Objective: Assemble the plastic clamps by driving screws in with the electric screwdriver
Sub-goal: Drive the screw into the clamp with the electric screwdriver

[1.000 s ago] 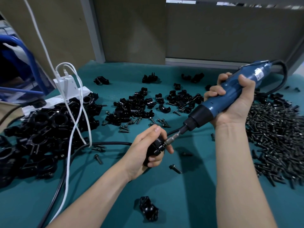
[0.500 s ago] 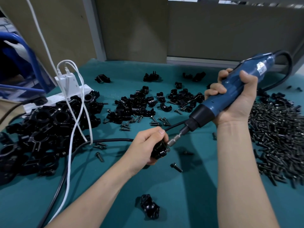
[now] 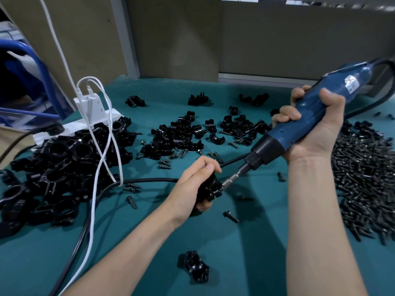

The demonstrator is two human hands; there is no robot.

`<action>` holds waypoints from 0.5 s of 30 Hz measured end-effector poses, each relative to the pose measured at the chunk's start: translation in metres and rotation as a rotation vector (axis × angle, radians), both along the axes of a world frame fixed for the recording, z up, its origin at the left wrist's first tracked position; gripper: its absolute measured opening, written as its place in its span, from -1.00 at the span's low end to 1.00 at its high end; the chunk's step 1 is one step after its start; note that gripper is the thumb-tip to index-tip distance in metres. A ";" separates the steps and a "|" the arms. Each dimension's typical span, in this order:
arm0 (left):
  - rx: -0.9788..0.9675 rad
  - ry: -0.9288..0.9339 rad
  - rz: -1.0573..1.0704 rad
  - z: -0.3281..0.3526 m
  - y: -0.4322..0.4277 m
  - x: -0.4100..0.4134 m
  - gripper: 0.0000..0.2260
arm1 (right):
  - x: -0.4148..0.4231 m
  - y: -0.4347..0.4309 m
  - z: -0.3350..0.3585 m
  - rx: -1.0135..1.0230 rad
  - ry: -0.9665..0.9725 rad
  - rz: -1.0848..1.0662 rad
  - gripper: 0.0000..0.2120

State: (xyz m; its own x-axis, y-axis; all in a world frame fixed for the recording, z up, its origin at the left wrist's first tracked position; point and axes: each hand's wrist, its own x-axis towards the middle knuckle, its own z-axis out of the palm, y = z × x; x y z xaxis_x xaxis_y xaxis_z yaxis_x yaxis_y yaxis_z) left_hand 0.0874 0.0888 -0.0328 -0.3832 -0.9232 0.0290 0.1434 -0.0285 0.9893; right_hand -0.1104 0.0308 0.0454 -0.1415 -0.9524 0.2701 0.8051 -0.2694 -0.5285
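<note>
The left hand [image 3: 192,184] grasps a black plastic clamp [image 3: 210,190]; the right hand [image 3: 314,129] is wrapped round the blue electric screwdriver [image 3: 320,112], its bit [image 3: 233,179] touching the clamp just right of the left fingers; the screw itself is hidden; best to line bit with hole, press gently, and brace the clamp against twisting.

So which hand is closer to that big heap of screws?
Right. The right hand, gripping the screwdriver, sits just beside the heap; the left hand, holding a clamp, is farther off toward the middle.

assembled clamps [image 3: 64,167] left, screws [image 3: 367,180] right
</note>
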 end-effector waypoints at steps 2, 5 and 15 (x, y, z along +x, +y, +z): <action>0.000 0.034 -0.041 0.001 0.000 0.000 -0.79 | -0.003 0.001 0.000 0.009 -0.018 -0.013 -0.86; -0.009 0.012 -0.084 0.000 -0.001 0.002 -0.68 | -0.007 0.001 0.000 0.018 -0.033 -0.031 -0.86; -0.016 -0.223 0.110 0.002 0.004 -0.007 -0.53 | -0.017 0.003 -0.001 -0.008 -0.090 -0.039 -0.81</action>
